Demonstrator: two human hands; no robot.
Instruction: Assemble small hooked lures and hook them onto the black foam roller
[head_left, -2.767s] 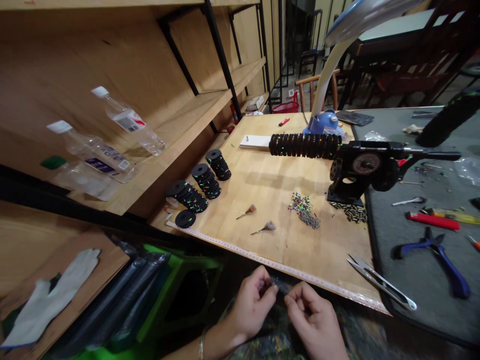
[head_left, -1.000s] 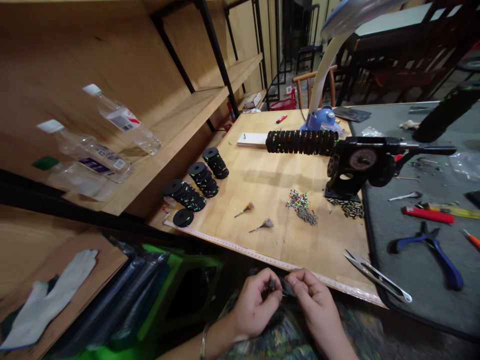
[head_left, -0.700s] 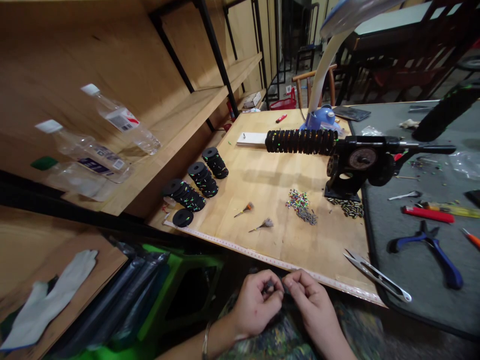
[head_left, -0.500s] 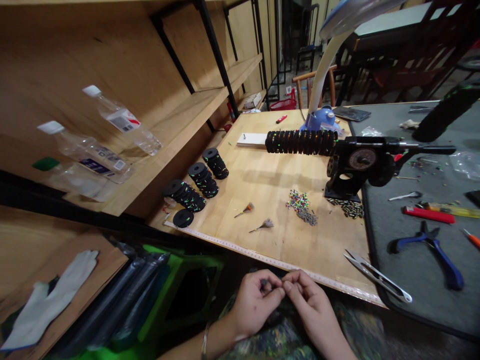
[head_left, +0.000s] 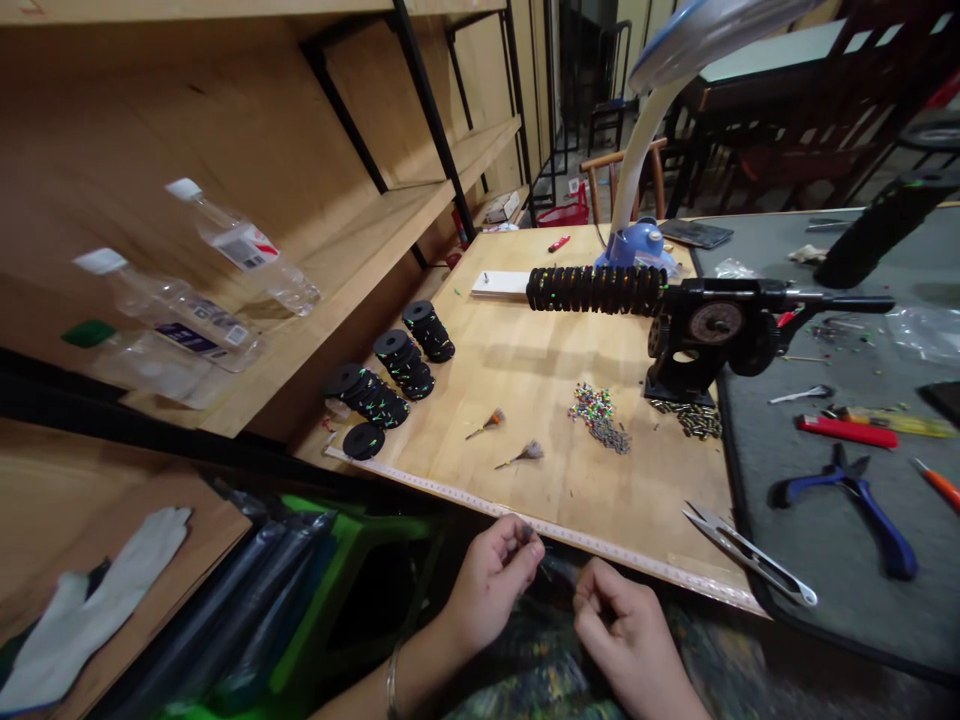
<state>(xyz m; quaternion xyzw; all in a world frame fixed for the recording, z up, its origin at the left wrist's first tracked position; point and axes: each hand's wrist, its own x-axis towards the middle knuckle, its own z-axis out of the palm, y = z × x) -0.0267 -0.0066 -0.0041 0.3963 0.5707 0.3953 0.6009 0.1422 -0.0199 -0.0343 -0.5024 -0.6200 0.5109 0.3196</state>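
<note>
Below board (head_left: 540,400), left hand (head_left: 491,580), right hand (head_left: 626,640), both curled

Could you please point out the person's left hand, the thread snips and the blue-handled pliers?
left hand (head_left: 487,582): head view, on the back of the hand, which pinches a small dark piece (head_left: 529,531).
thread snips (head_left: 750,556): head view, midway along the metal arms.
blue-handled pliers (head_left: 881,532): head view, on the nearer blue handle.

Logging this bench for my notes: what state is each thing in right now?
left hand, pinching a small dark piece
right hand, curled shut, contents unseen
pliers, handles spread
bottles, capped, lying on shelf
winder, spindle loaded with black spools
</note>
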